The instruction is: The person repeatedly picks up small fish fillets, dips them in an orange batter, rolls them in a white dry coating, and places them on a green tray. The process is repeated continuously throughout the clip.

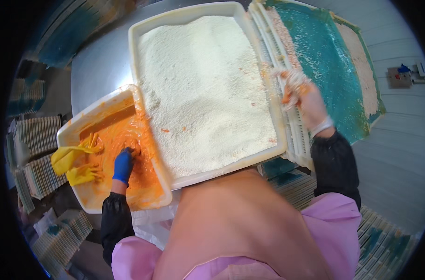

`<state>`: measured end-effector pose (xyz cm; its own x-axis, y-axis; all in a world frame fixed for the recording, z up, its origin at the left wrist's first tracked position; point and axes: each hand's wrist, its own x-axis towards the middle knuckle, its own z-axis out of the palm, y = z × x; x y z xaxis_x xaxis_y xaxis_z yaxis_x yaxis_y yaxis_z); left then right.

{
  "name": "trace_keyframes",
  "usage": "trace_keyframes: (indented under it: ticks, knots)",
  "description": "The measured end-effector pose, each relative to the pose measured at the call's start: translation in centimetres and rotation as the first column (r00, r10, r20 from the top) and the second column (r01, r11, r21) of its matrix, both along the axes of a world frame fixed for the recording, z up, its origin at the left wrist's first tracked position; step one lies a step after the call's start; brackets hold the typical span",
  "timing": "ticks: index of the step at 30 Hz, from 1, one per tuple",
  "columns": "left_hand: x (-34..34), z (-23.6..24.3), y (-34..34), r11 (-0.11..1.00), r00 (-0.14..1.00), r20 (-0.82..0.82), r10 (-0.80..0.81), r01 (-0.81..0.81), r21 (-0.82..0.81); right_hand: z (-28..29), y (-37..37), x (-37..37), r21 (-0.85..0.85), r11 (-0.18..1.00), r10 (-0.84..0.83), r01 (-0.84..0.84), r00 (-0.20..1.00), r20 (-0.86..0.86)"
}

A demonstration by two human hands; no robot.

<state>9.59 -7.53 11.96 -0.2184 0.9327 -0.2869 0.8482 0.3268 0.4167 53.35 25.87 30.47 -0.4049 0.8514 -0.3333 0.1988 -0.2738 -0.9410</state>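
Observation:
My left hand, in a blue glove, reaches into a pale tub of thick orange batter. Its fingers curl down into the batter, and what they grip is hidden. My right hand, in a thin whitish glove, hovers over the right rim of a large white tray filled with pale crumbs. Crumbs and orange bits coat its fingers, which motion smears. Beneath it stand stacked white rack frames, with a green mesh sheet to their right.
Yellow rubber gloves drape over the tub's left wall. A metal table carries the tub and tray. Stacks of slatted trays stand at the left, with more at the lower right. A wall socket is at far right.

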Motion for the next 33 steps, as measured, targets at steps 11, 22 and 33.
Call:
trace_keyframes:
  ticks: [11,22,33]
  knots:
    - [-1.5,-4.3,-1.5,0.809,0.675,0.555,0.486,-0.588,0.008,-5.5,7.4,8.3,0.443,0.800,-0.198,-0.406,0.518,0.832]
    - [4.8,-4.0,-2.5,0.938,0.895,0.315,0.315,-0.344,0.039,0.6,-1.3,2.5,0.622,0.686,-0.124,-0.377,0.783,0.610]
    - [4.2,2.2,-3.2,0.920,0.890,-0.233,0.391,-0.381,0.091,-2.4,-10.6,-6.0,0.499,0.668,0.353,-0.552,0.825,0.441]
